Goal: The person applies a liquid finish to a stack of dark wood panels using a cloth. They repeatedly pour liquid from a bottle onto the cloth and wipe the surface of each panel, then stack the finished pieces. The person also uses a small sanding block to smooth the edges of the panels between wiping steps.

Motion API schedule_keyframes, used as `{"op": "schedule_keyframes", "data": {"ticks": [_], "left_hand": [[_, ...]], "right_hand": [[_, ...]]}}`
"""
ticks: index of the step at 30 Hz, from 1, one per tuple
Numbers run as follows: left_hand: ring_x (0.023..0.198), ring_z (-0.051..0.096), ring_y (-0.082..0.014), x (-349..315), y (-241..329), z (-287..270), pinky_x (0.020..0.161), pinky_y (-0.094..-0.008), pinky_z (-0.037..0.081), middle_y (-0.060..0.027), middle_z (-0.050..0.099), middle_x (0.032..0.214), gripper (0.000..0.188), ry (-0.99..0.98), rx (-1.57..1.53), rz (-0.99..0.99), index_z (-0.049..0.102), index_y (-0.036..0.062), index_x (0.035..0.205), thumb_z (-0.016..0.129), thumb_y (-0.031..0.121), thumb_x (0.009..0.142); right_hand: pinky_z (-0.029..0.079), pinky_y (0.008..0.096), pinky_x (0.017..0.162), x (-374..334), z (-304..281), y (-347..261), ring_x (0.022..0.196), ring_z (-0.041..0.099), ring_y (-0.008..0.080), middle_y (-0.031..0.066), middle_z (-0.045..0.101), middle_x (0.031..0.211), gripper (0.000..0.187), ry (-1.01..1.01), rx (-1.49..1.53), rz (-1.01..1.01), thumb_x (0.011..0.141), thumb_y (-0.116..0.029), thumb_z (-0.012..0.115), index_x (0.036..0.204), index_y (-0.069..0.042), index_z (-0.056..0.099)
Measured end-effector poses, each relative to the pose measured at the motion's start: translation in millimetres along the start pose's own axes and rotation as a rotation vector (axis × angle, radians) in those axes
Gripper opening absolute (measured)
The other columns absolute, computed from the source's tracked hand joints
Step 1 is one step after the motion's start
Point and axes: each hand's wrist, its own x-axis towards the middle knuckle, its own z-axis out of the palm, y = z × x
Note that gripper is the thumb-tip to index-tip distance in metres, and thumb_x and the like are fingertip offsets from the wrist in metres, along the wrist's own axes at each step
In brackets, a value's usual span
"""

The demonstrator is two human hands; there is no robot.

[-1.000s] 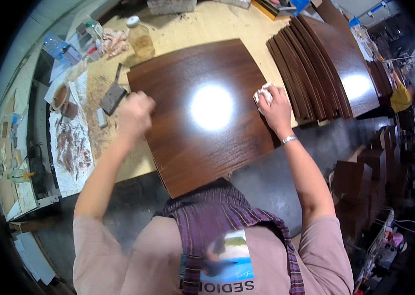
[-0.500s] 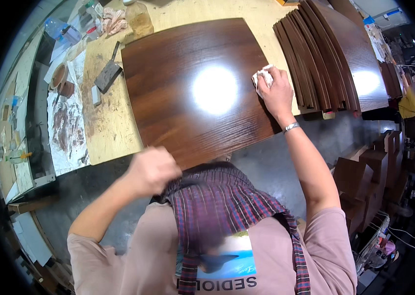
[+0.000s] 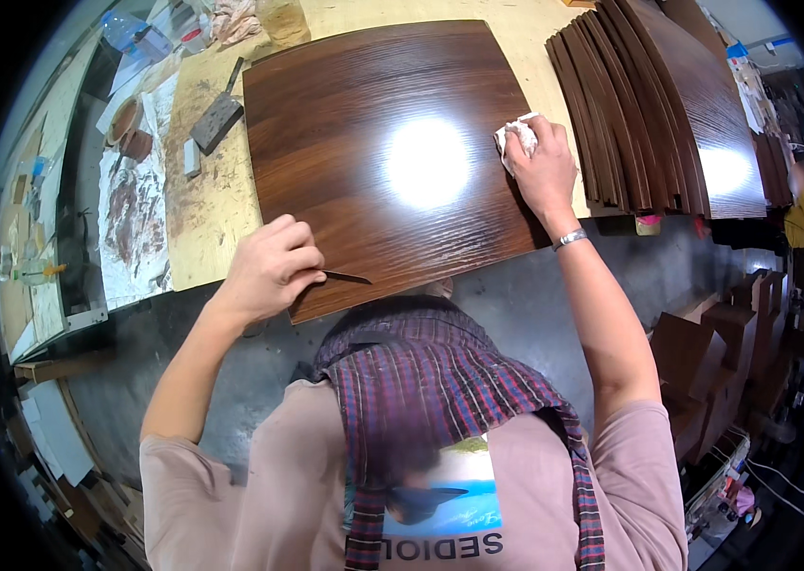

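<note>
A dark brown wood-grain panel [image 3: 345, 143] lies flat before me, with a bright lamp reflection on its glossy face. At its right edge, my right hand [image 3: 549, 176] is closed around a crumpled white cloth [image 3: 517, 139], which touches the panel. My left hand [image 3: 274, 265] is at the near left corner, thumb and fingers pinched together. From that pinch a thin, dark, pointed strip [image 3: 349, 277] sticks out to the right over the panel. Its exact kind, and whether its tip touches the surface, I cannot make out.
Several similar brown panels [image 3: 611, 114] stand in a row to the right. On the left of the stained worktable [image 3: 207, 224] are a dark block with a handle [image 3: 216, 122], a small pale block [image 3: 192, 158], a brown cup [image 3: 136, 144] and a jar of yellowish liquid [image 3: 284, 21].
My left hand has moved away from my body, up to the panel's near left corner, and the thin dark strip now shows in it. The right hand stays on the cloth at the right edge.
</note>
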Motion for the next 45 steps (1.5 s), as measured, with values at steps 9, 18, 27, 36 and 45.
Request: {"op": "schedule_keyframes", "data": {"ticks": [9, 18, 27, 36, 45], "left_hand": [[0.076, 0.057, -0.0232, -16, 1, 5, 0.064, -0.0362, 0.047, -0.0034, 0.058, 0.076, 0.014, -0.04, -0.111, 0.015, 0.073, 0.0078, 0.082, 0.079, 0.005, 0.069], [0.072, 0.057, -0.0255, -34, 4, 11, 0.062, -0.0373, 0.048, -0.0052, 0.058, 0.075, 0.016, 0.043, -0.18, -0.004, 0.07, 0.0054, 0.081, 0.077, -0.001, 0.067], [0.078, 0.064, -0.0298, 80, -61, 1, 0.068, -0.0383, 0.05, -0.0119, 0.062, 0.083, 0.007, 0.424, 0.106, -0.128, 0.066, 0.0026, 0.091, 0.069, 0.005, 0.085], [0.091, 0.067, -0.0323, 257, -134, 23, 0.077, -0.0437, 0.053, -0.01, 0.07, 0.096, 0.01, 0.427, 0.343, -0.287, 0.07, 0.0106, 0.096, 0.066, 0.018, 0.09], [0.066, 0.061, -0.0298, 268, 33, 133, 0.054, -0.0414, 0.05, -0.0111, 0.061, 0.074, 0.014, 0.252, 0.111, 0.467, 0.07, 0.0071, 0.081, 0.063, -0.002, 0.072]], "right_hand": [[0.053, 0.0481, 0.077, 0, 0, -1, 0.089, 0.065, 0.038, 0.0164, 0.061, 0.101, 0.029, -0.001, 0.008, -0.003, 0.088, -0.035, 0.066, 0.106, -0.014, 0.066], [0.053, 0.0454, 0.08, -2, 0, 0, 0.091, 0.066, 0.0359, 0.0152, 0.063, 0.106, 0.029, -0.03, 0.009, 0.027, 0.089, -0.037, 0.067, 0.109, -0.015, 0.066], [0.048, 0.041, 0.064, -11, -45, 43, 0.066, 0.064, 0.0318, 0.0203, 0.066, 0.072, 0.039, 0.012, 0.349, 0.366, 0.085, -0.035, 0.07, 0.081, 0.003, 0.069], [0.053, 0.024, 0.064, -137, -87, 68, 0.07, 0.065, 0.0094, 0.0045, 0.07, 0.079, 0.018, -0.661, 1.022, 0.755, 0.095, -0.015, 0.067, 0.087, 0.001, 0.071], [0.057, 0.0275, 0.06, -136, -39, -13, 0.066, 0.07, 0.0141, 0.0102, 0.073, 0.078, 0.046, -0.87, 1.702, 1.073, 0.1, -0.039, 0.062, 0.091, 0.006, 0.071]]}}
